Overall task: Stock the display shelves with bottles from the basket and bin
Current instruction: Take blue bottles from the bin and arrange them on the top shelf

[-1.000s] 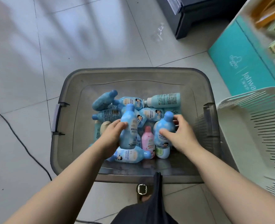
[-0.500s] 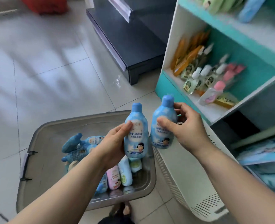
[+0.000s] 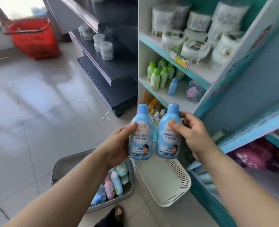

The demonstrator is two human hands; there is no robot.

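Note:
My left hand (image 3: 117,145) grips a light blue bottle (image 3: 141,136) upright, and my right hand (image 3: 192,136) grips a second, matching blue bottle (image 3: 168,138) beside it. Both are held at chest height in front of the white and teal display shelf (image 3: 165,95). On that shelf stand several green bottles (image 3: 160,74) and one small blue bottle (image 3: 172,86). Below my arms the grey bin (image 3: 60,166) on the floor holds several more blue, pink and green bottles (image 3: 114,181). An empty white slotted basket (image 3: 171,182) lies tilted next to the bin.
A red shopping basket (image 3: 32,38) sits on the tiled floor at the far left. A dark stepped display stand (image 3: 112,76) with round white tubs is left of the shelf. Upper shelves carry white wrapped rolls (image 3: 192,45). My foot (image 3: 117,212) is by the bin.
Both hands lifted the two blue bottles out of the bin and raised them toward the shelf. My view swung up from the bin to the shelves.

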